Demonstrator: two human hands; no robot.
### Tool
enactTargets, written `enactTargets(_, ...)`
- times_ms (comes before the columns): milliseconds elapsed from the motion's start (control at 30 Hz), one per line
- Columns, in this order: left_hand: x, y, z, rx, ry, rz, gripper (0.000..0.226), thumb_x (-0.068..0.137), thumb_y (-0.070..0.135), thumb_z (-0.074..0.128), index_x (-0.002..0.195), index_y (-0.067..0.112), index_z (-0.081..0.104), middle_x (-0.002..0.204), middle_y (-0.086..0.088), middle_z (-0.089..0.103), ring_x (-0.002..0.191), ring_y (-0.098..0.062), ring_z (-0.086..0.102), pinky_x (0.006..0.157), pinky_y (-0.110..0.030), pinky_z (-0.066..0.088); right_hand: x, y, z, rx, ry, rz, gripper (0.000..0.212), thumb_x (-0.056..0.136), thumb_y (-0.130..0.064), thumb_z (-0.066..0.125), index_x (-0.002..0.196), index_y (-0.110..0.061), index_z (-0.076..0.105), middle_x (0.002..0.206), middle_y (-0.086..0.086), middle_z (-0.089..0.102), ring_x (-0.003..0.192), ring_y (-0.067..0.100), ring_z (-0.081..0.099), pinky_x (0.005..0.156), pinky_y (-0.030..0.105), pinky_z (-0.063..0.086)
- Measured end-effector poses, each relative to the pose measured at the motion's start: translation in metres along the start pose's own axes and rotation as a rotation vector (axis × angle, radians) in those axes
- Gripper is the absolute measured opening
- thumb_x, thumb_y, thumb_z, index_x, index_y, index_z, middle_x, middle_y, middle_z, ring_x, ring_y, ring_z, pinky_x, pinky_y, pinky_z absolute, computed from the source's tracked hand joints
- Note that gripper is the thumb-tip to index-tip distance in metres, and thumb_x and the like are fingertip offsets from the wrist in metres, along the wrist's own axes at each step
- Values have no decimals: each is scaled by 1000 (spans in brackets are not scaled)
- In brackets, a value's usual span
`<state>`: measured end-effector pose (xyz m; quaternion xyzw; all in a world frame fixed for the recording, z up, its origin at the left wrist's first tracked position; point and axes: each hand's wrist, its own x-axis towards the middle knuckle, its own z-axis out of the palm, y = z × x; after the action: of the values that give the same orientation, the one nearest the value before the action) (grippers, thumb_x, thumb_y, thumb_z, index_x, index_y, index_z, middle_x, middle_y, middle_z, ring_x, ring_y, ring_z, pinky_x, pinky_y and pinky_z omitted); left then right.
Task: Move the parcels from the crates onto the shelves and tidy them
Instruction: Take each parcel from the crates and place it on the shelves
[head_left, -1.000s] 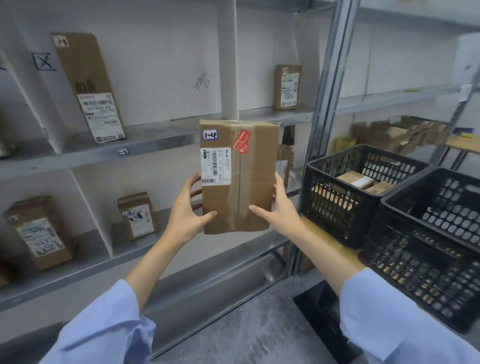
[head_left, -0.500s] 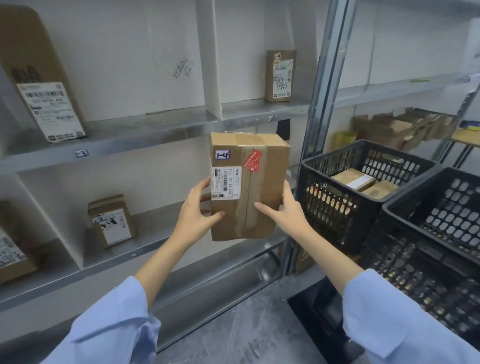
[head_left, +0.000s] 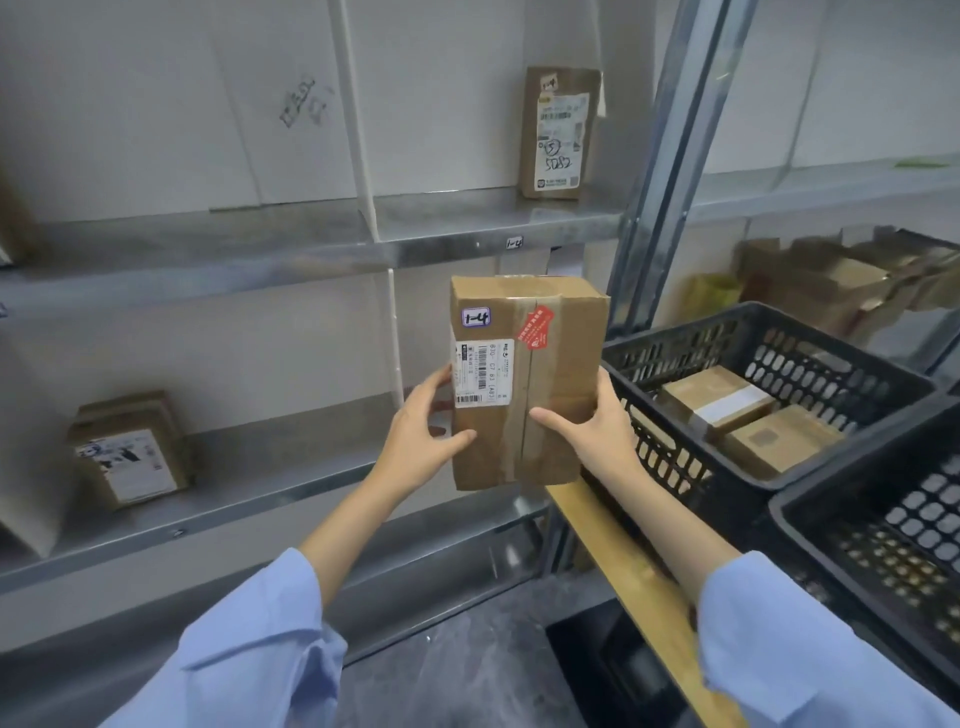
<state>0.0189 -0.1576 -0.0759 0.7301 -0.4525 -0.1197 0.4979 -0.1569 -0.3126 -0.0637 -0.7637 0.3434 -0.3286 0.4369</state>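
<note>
shelves (head_left: 291, 249) left, crates (head_left: 769, 332) right

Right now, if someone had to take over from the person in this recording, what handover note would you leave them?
Left hand: grips the held parcel by its left side, thumb on the front.
Right hand: grips its right side.
The held parcel is upright in the air before the shelves, and its sticker reads 1-4.
Done: an upper-shelf parcel and a lower-shelf parcel already stand in place.
Left: shelve the held parcel, probably in the bay above the edge tag reading 1-4. Then move the white-taped parcel and the plain parcel out of the black crate.
</note>
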Motion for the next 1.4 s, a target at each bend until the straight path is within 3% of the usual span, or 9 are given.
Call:
enactTargets(200, 31, 6, 10, 25, 15, 20, 82, 80, 23, 78, 147, 35, 33, 148, 14, 43, 131, -9, 45, 107, -50, 43, 30, 12, -7, 27, 39, 35, 112, 51, -81, 75, 144, -35, 35, 136, -12, 57, 128, 16, 52, 106, 52, 44)
enactTargets(467, 71, 31, -11, 45, -40, 109, 74, 84, 26, 75, 148, 33, 36, 144, 11, 47, 118, -10, 55, 99, -45, 50, 59, -9, -24, 45, 101, -13, 105, 52, -78, 77, 141, -37, 39, 128, -15, 62, 121, 14, 58, 104, 50, 47)
enactTargets(633, 94, 64, -39, 274, -18, 265, 72, 83, 62, 51, 149, 38, 32, 148, 14, 43, 125, -10, 50, 106, -43, 41, 83, -51, -52, 0, 163, -94, 96, 58, -69, 77, 140, -34, 41, 127, -13, 61, 119, 15, 57, 103, 50, 48)
enactTargets(733, 105, 82, -61, 529, 57, 346, 71, 86, 66, 35, 151, 38, 28, 152, 10, 40, 134, -16, 41, 109, -46, 33, 102, -83, -64, 4, 197, -168, 93, 61, -64, 79, 141, -33, 41, 125, -16, 60, 118, 12, 57, 103, 48, 48)
enactTargets(867, 114, 97, -90, 723, 159, 412, 72, 87, 66, 24, 152, 34, 29, 148, 7, 44, 129, -18, 43, 101, -39, 32, 134, -131, -71, 44, 228, -244, 102, 60, -70, 78, 145, -29, 39, 134, -12, 59, 123, 12, 55, 105, 45, 48)
enactTargets(1000, 119, 97, -115, 821, 218, 406, 70, 89, 64, 23, 151, 32, 31, 148, 8, 44, 127, -18, 42, 99, -36, 31, 169, -171, -65, 29, 259, -281, 102, 69, -61, 79, 152, -27, 29, 144, -7, 51, 135, 18, 44, 112, 47, 39)
enactTargets(1167, 118, 86, -142, 952, 254, 360, 68, 90, 63, 24, 150, 32, 33, 146, 8, 46, 127, -17, 42, 99, -35, 31, 208, -196, -29, 12, 231, -281, 103, 67, -68, 76, 152, -31, 28, 146, -8, 50, 138, 21, 41, 114, 47, 34)
enactTargets(1300, 114, 72, -165, 1026, 288, 298, 65, 92, 61, 26, 149, 31, 36, 144, 9, 47, 126, -16, 43, 97, -33, 31, 234, -202, 6, 38, 183, -294, 98, 69, -64, 77, 149, -31, 31, 143, -11, 53, 133, 16, 48, 108, 33, 38)
enactTargets(1400, 113, 60, -181, 1063, 304, 237, 66, 92, 62, 25, 149, 31, 36, 146, 9, 46, 126, -15, 43, 98, -34, 32, 252, -201, 26, 54, 153, -279, 105, 64, -69, 76, 150, -31, 30, 144, -9, 51, 134, 19, 47, 110, 45, 40)
